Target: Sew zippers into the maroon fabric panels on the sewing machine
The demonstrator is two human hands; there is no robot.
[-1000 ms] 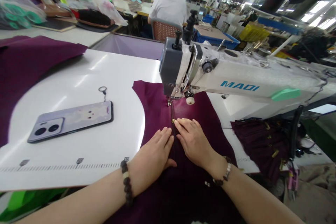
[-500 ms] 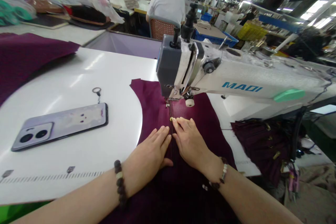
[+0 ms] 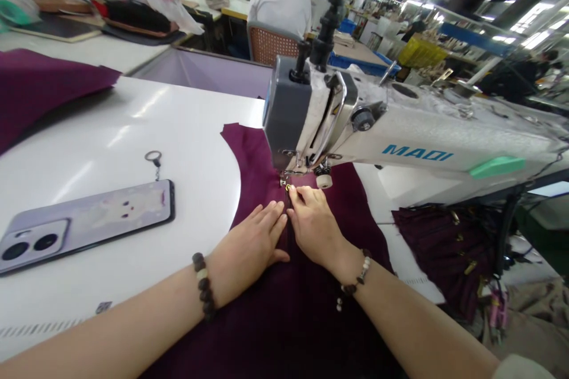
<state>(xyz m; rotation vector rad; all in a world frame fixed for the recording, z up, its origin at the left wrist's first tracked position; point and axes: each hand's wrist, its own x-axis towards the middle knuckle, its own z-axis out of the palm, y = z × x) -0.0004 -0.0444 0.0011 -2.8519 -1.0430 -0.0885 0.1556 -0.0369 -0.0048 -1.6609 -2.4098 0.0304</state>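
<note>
Plum-coloured fabric (image 3: 306,320) lies under the presser foot (image 3: 283,182) of a white sewing machine (image 3: 413,124). A dark zipper (image 3: 287,231) runs lengthwise along it, with a gold zipper pull (image 3: 288,188) just in front of the foot. My left hand (image 3: 249,249) rests flat on the cloth left of the zipper, fingers stretched toward the needle area. On the other side, my right hand (image 3: 317,225) lies on the fabric with its thumb apart. Its index fingertip touches or nearly touches the zipper pull. The needle tip cannot be made out.
A phone (image 3: 89,219) with a key ring lies on the white table (image 3: 195,148) at left. More plum fabric (image 3: 48,89) sits at the far left. Plum pieces with gold pulls (image 3: 440,249) and pink-handled snips (image 3: 498,311) are at right. A person (image 3: 280,3) sits ahead.
The fabric and gold zipper pull have moved forward, closer to the presser foot, and both my hands have gone along with them. The camera view has shifted slightly.
</note>
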